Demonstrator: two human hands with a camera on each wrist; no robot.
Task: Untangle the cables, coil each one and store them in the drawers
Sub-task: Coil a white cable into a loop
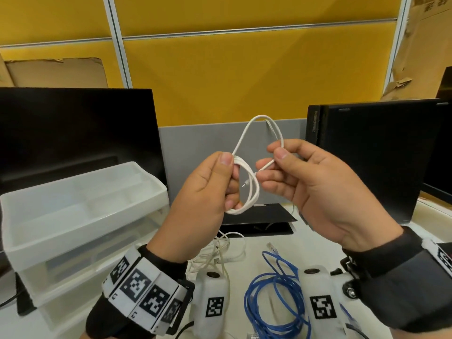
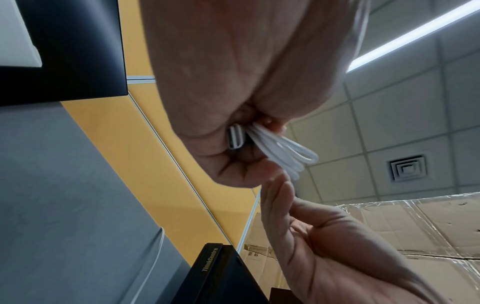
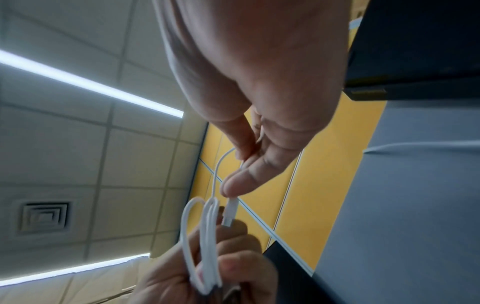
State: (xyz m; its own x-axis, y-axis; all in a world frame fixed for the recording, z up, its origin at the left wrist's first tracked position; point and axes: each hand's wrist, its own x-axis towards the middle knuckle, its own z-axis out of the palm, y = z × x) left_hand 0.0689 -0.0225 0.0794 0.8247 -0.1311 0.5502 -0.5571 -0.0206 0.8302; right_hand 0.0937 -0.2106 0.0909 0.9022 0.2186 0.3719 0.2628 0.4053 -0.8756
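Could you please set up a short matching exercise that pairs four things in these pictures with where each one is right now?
Things:
1. thin white cable
2. blue network cable
3. translucent white plastic drawer unit
4. black desktop computer tower

Places:
A. standing upright at the right of the desk
B. lying loose on the desk, below the hands
C. at the left of the desk, in front of the dark monitor
D. coiled in loops in the left hand, its free end pinched by the right hand

Pairs: 1-D, 2-B, 3-C, 4-A
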